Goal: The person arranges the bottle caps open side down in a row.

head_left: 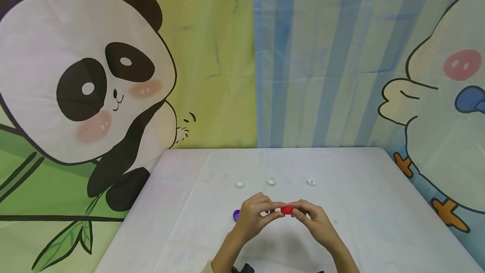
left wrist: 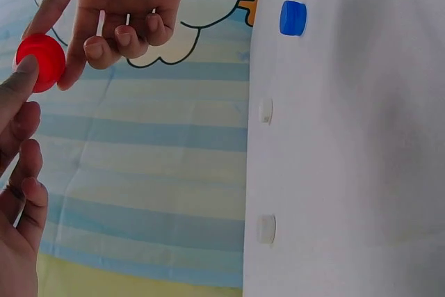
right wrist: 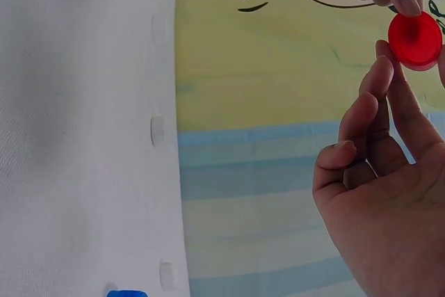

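A round red bottle cap (head_left: pixel 286 210) is held up between my two hands, above the white table. My left hand (head_left: pixel 254 216) pinches it from the left with thumb and fingertips. From the right, my right hand (head_left: pixel 315 221) grips its edge between thumb and index finger. The left wrist view shows the red cap's (left wrist: pixel 47 62) round face, with the left thumb across it. A purple cap (head_left: pixel 236 215) lies just beside the left hand, partly covered by it. A blue cap (left wrist: pixel 293 18) stands on the table; in the head view I cannot make it out.
Three small white caps (head_left: pixel 239 185), (head_left: pixel 271 181), (head_left: pixel 311 182) lie in a row farther back on the table (head_left: pixel 182 205). Behind the table hang printed curtains, with a panda (head_left: pixel 87 24) at left. A dark object (head_left: pixel 247 268) shows at the near edge.
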`<state>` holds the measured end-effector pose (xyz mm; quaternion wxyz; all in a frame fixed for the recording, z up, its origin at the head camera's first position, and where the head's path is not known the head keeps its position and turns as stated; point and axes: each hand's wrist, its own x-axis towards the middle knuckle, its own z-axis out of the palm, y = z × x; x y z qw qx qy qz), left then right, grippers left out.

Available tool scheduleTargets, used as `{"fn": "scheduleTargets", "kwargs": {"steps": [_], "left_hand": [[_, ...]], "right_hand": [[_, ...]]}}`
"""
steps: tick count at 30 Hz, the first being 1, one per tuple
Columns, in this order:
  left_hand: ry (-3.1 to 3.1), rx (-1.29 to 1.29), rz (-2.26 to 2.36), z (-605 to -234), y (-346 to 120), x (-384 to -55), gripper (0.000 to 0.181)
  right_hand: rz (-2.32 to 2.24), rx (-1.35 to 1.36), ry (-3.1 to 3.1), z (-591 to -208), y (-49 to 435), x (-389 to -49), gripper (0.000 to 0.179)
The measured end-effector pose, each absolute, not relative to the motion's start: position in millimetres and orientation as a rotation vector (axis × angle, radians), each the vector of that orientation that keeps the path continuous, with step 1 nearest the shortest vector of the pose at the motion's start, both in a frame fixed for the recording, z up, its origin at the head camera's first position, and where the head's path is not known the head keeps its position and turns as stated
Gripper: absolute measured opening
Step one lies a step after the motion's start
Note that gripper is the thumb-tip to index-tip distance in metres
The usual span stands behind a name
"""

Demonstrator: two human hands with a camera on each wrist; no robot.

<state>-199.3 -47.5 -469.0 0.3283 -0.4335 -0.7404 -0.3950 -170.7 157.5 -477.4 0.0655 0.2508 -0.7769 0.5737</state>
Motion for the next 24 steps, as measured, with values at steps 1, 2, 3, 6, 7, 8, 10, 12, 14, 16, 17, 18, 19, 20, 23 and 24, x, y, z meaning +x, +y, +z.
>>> {"fn": "scheduleTargets", "kwargs": {"steps": [1,2,3,6,7,8,10,12,14,16,17,18,19,20,23,24], "left_hand": [[-1.94,-1.133,-1.039,-469.3,-46.9,-199.3,0.019],[-1.943,-1.13,-1.045,-469.5,-46.5,-199.3,0.019],[-1.947,-1.128,-1.051,-469.7,-46.1,-199.2,0.019],[-1.962,-1.121,-1.064,-470.3,-45.3,-199.2,0.019],[-1.967,-1.119,-1.067,-470.6,-45.2,-199.2,0.02],[-1.972,-1.117,-1.07,-471.0,-45.1,-199.4,0.02],[-1.981,-1.114,-1.074,-471.8,-45.0,-199.7,0.021],[-1.987,-1.111,-1.078,-472.6,-45.2,-200.1,0.021],[-1.99,-1.112,-1.08,-473.3,-45.4,-200.5,0.022],[-1.991,-1.109,-1.084,-474.0,-45.6,-200.9,0.022],[-1.993,-1.106,-1.088,-474.5,-45.6,-201.0,0.023],[-1.996,-1.103,-1.092,-474.9,-45.5,-201.1,0.024],[-1.999,-1.101,-1.095,-475.5,-45.5,-201.4,0.025],[-2.002,-1.098,-1.1,-476.0,-45.3,-201.6,0.026],[-2.017,-1.079,-1.116,-477.7,-45.0,-202.0,0.029],[-2.022,-1.069,-1.118,-478.2,-44.8,-202.3,0.029]], "right_hand": [[1.728,0.755,-2.341,-477.5,157.7,-170.8,0.018],[1.728,0.755,-2.336,-477.5,157.8,-170.8,0.018],[1.726,0.753,-2.334,-477.5,157.6,-170.8,0.018],[1.719,0.752,-2.32,-477.3,157.4,-171.1,0.019],[1.718,0.751,-2.316,-477.4,157.4,-171.3,0.019],[1.719,0.752,-2.313,-477.6,157.3,-171.4,0.019],[1.721,0.752,-2.306,-477.7,157.1,-172.0,0.019],[1.726,0.745,-2.306,-477.9,156.8,-172.4,0.019],[1.731,0.736,-2.307,-478.2,156.4,-172.4,0.019],[1.735,0.716,-2.308,-478.3,155.8,-172.3,0.018],[1.734,0.703,-2.312,-478.6,155.5,-172.3,0.018],[1.729,0.696,-2.315,-478.9,155.2,-172.3,0.018],[1.726,0.685,-2.317,-479.2,155.1,-172.5,0.018],[1.725,0.674,-2.316,-479.6,154.9,-172.6,0.018],[1.696,0.654,-2.323,-481.1,155.1,-173.8,0.019],[1.684,0.653,-2.317,-477.6,153.9,-172.4,0.019]]}}
